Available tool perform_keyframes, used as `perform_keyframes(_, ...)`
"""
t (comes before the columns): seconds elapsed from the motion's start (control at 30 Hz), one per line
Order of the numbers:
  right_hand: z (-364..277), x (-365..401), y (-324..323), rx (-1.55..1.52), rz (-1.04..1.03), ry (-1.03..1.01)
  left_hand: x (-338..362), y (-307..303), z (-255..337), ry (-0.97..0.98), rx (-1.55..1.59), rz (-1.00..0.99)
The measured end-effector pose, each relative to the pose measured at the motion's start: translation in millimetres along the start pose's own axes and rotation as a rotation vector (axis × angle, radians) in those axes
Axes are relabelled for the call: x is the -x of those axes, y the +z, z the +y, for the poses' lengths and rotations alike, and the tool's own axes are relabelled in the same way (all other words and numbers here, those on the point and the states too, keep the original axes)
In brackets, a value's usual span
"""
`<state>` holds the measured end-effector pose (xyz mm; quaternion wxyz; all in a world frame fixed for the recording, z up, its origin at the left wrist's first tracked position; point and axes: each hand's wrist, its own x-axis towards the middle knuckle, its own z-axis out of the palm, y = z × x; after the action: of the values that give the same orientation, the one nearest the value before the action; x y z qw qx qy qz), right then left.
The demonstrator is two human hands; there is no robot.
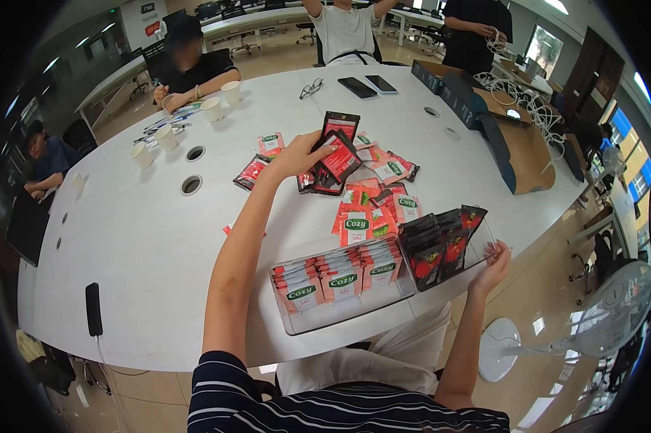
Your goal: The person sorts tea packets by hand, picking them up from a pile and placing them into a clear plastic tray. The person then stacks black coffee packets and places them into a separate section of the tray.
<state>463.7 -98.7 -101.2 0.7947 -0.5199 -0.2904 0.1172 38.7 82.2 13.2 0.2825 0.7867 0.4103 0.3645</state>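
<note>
My left hand (302, 154) reaches out over the loose pile, its fingers closed on a black-and-red sachet (342, 160). Another black-and-red packet (342, 123) lies right behind it. Below, pink Cozy sachets (356, 225) are scattered with more black ones. Near the table's front edge, a clear plastic organizer tray (347, 309) has rows of upright Cozy sachets (342, 283) on the left. Its right part carries upright black sachets (441, 249). My right hand (491, 268) grips the right end of this tray.
Paper cups (211, 110) and pens (168, 124) are at the back left. Glasses (311, 88) and two phones (357, 87) lie at the back. An open cardboard box (517, 151) with white cables sits at right. A fan (607, 310) stands beside the table; several people are around.
</note>
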Motion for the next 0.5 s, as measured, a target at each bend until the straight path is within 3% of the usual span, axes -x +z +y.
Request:
perform_keyframes(0.07,0,1,0,-0.011,-0.004,0.005,-1,1,-8,0.006,0.007,-0.001)
perform_keyframes(0.1,1,0,-1,-0.017,-0.005,0.009,-2,-6,-1,-0.096,-0.155,-0.063)
perform_keyframes(0.33,2,-1,-3,-0.005,-0.013,0.014,-7,-5,-28,0.156,0.015,0.108)
perform_keyframes(0.5,2,-2,-3,-0.014,-0.011,0.002,-9,-9,-25,0.086,0.109,0.182)
